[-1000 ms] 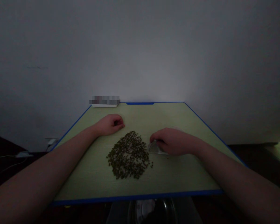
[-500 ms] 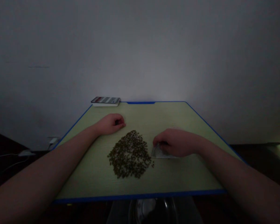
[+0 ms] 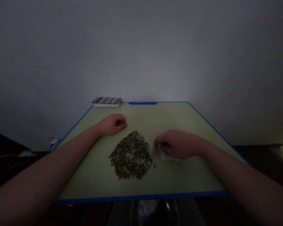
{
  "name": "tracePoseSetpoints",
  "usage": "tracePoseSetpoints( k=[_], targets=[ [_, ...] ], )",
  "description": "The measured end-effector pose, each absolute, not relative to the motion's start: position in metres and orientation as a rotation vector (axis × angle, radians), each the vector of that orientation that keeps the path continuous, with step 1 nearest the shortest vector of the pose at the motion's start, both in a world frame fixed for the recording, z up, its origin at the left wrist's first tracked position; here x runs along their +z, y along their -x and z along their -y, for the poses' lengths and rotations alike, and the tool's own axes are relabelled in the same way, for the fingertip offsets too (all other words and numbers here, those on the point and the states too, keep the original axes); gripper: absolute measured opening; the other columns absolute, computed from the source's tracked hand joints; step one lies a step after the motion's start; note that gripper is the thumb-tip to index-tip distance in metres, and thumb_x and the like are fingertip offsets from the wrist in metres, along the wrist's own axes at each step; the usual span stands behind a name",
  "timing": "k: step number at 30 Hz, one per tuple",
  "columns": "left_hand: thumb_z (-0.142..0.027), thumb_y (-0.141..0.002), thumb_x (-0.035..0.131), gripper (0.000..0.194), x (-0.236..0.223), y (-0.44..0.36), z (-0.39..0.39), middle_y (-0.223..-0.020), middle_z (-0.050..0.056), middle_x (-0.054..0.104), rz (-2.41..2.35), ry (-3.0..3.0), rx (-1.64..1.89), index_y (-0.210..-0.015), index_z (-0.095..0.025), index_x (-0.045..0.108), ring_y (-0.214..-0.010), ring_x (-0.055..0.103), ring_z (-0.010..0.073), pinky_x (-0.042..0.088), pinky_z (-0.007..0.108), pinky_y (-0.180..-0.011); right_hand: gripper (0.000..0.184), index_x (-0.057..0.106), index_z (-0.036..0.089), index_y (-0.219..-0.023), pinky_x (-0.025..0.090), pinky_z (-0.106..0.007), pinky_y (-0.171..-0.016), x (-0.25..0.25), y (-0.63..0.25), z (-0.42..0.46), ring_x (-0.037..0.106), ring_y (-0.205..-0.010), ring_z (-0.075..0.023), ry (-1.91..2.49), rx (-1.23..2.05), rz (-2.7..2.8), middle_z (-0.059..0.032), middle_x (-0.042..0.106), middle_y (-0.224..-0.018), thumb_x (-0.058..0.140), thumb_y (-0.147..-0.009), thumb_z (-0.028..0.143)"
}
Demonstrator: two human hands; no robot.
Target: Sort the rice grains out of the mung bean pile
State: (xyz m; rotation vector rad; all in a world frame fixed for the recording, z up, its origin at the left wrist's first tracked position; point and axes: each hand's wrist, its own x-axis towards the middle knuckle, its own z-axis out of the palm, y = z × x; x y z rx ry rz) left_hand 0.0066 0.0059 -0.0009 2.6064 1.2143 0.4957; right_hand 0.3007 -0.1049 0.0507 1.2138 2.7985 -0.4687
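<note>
A loose pile of small greenish-brown beans or seeds (image 3: 132,155) is spread over the middle of the table. Just right of it, my right hand (image 3: 176,143) pinches a clear protractor (image 3: 158,153), its curved edge toward the pile and its straight edge toward me. Part of the protractor is hidden under my fingers. Beyond the pile on the left, my left hand (image 3: 112,124) rests on its side with the fingers curled in and the thumb close to them. I see nothing inside that hand.
A phone (image 3: 107,100) lies on a white box (image 3: 106,105) at the table's far left corner. The pale table (image 3: 96,185) has a blue rim and stands near a grey wall. Below its near edge is a shiny metal bowl (image 3: 147,208). Cables and a plug (image 3: 27,153) sit at left.
My right hand and the protractor have shifted slightly right, away from the pile, and more of the protractor's straight edge shows. My left hand and the pile look much the same.
</note>
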Motion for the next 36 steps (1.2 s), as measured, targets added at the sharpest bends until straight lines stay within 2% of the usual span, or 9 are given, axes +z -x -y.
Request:
tracePoseSetpoints(
  k=[7,17,36],
  targets=[
    [-0.040,-0.079,0.053,0.026,0.000,-0.007,-0.006,-0.062,-0.001,0.053,-1.221,-2.600,0.463,-0.074,-0.016,0.059,-0.057,0.046,0.0107,0.035,0.024,-0.055,0.029,0.070,0.023,-0.101,0.042,-0.027,-0.067,0.054,-0.298,0.109,0.064,-0.078,-0.0187,-1.197,-0.473,-2.771,-0.0053,0.072,-0.093,0.052,-0.079,0.017],
    [-0.040,-0.079,0.054,0.025,0.001,-0.007,-0.005,-0.062,-0.001,0.053,-1.214,-2.597,0.485,-0.074,-0.016,0.059,-0.057,0.046,0.0102,0.035,0.023,-0.055,0.033,0.068,0.020,-0.106,0.044,-0.030,-0.074,0.053,-0.293,0.113,0.064,-0.087,-0.0212,-1.110,-0.564,-2.824,-0.0071,0.072,-0.098,0.048,-0.081,0.015],
    [-0.042,-0.078,0.053,0.027,-0.001,-0.007,-0.006,-0.062,-0.001,0.054,-1.222,-2.608,0.494,-0.073,-0.016,0.060,-0.056,0.047,0.0103,0.034,0.023,-0.054,0.033,0.070,0.021,-0.103,0.044,-0.027,-0.075,0.051,-0.291,0.124,0.065,-0.086,-0.0193,-1.106,-0.604,-2.802,-0.0056,0.072,-0.097,0.049,-0.078,0.013]
  ],
)
